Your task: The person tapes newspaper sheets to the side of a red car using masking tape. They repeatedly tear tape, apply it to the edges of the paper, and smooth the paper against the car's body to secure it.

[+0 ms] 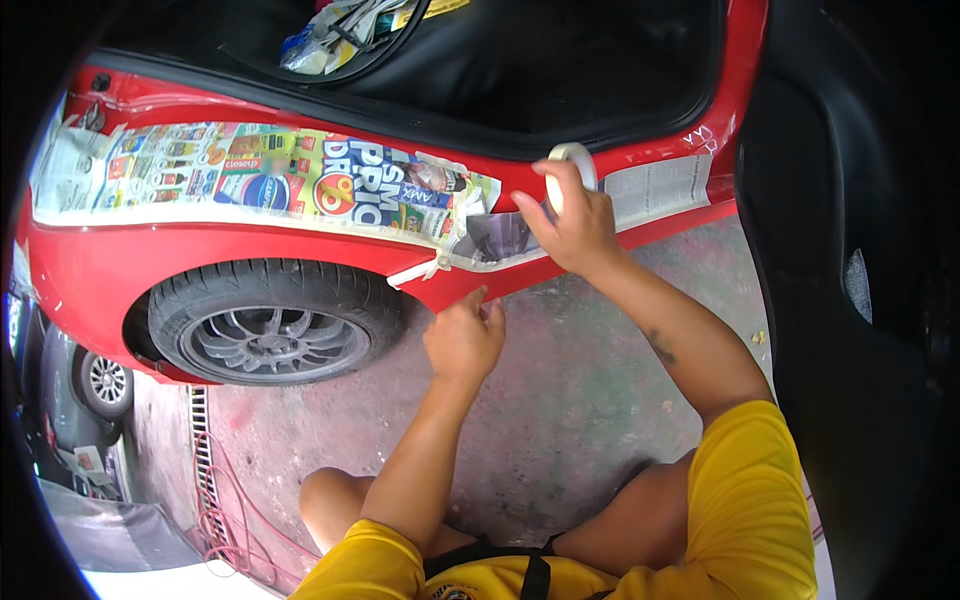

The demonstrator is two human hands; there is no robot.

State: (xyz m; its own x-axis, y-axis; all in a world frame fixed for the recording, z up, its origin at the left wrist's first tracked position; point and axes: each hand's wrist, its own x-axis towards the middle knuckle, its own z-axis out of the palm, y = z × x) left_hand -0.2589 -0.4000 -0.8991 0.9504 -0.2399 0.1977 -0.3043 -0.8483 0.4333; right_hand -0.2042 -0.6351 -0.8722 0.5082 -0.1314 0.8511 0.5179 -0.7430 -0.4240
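My right hand (pixel 583 228) is raised beside the red car's sill, gripping a roll of pale masking tape (pixel 585 170), with the thumb sticking out to the left. Lower and to the left, my left hand (pixel 464 338) is at the lower edge of the red body panel (pixel 300 246), behind the wheel. Its fingers are curled and partly hidden, so anything in them cannot be made out. Newspaper sheets (pixel 265 172), bordered with pale tape, cover the upper panel. A dark printed piece of paper (pixel 497 236) lies on the sill between my hands, and a strip of tape (pixel 415 270) slants beside it.
A black tyre with a grey alloy wheel (pixel 275 343) is left of my left hand. The open door (pixel 810 230) stands at the right. A floor drain grate (pixel 200 440) and red hose (pixel 235 510) lie lower left. Another vehicle's wheel (pixel 106 384) is beyond.
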